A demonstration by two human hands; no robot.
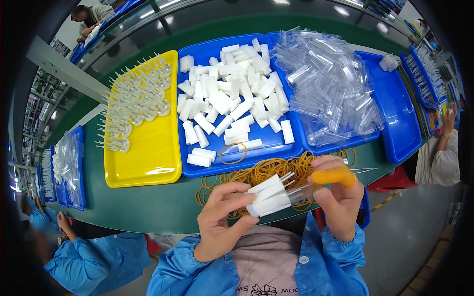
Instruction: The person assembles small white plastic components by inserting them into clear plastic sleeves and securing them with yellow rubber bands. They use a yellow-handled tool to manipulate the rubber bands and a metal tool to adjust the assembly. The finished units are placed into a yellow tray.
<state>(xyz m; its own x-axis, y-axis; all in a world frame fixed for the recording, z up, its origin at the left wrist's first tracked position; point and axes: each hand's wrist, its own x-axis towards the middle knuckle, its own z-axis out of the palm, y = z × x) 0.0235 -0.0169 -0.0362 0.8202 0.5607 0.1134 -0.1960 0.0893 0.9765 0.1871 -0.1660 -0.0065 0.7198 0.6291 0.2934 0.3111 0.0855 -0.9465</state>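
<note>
Green worktop (148, 207) carries yellow tray (148, 158), blue tray (276, 150) of white blocks, rubber band pile (269, 170). Left hand (222, 222) and right hand (338, 197) both grasp bundle of white pieces (269, 195) between them, above worktop's near edge.

Factory assembly line, light manual packing work. Long green desk (148, 207) runs the whole length of the room like a conveyor, with workers in matching blue smocks seated along both sides. Bulk parts sit sorted in trays: yellow tray (148, 163) with rows of small clear pronged pieces, blue tray (197, 165) heaped with white foam blocks (232, 93), another blue tray with clear plastic sleeves (331, 84). Loose pile of rubber bands (271, 170) on the desk. More identical trays repeat down the line. Ceiling strip lights overhead.
</note>
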